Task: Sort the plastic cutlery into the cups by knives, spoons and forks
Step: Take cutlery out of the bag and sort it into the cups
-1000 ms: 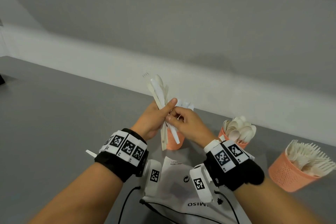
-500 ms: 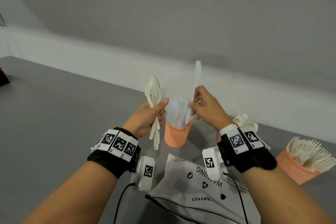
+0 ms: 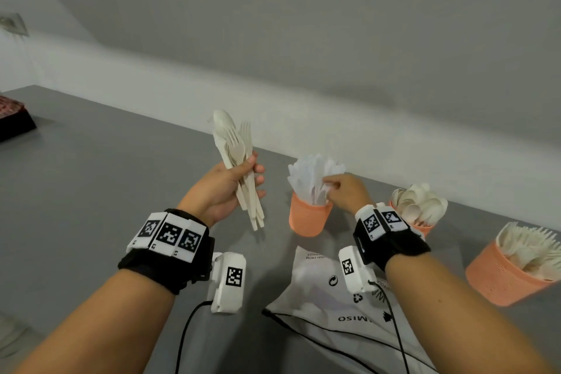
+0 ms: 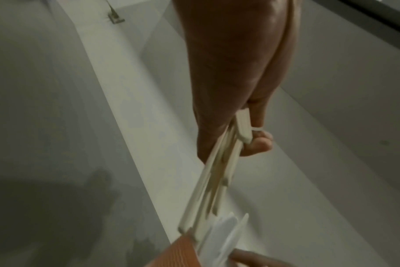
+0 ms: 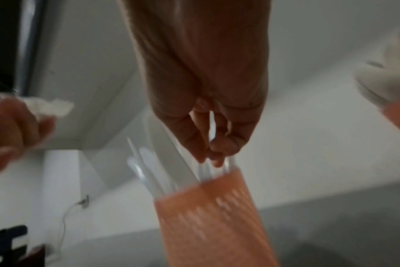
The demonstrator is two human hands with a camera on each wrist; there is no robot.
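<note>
My left hand [image 3: 243,182] grips a bundle of cream spoons and forks [image 3: 233,146], held upright above the grey table; the left wrist view shows their handles [image 4: 217,171] between my curled fingers. To its right stands the orange knife cup [image 3: 308,218], full of white knives [image 3: 309,173]. My right hand [image 3: 331,185] is at that cup's rim. In the blurred right wrist view its fingertips [image 5: 212,155] pinch a knife that points down into the cup [image 5: 212,216]. The spoon cup [image 3: 422,226] and the fork cup [image 3: 501,279] stand further right, both full.
A white printed plastic bag [image 3: 318,291] lies on the table [image 3: 91,191] under my right forearm, with black cables crossing it. A dark object [image 3: 12,118] sits at the far left. A pale wall runs close behind the cups.
My right hand pulled a knife out of the bundle, lifted it and brought it down into the knife cup. My left hand drew the bundle away to the left.
</note>
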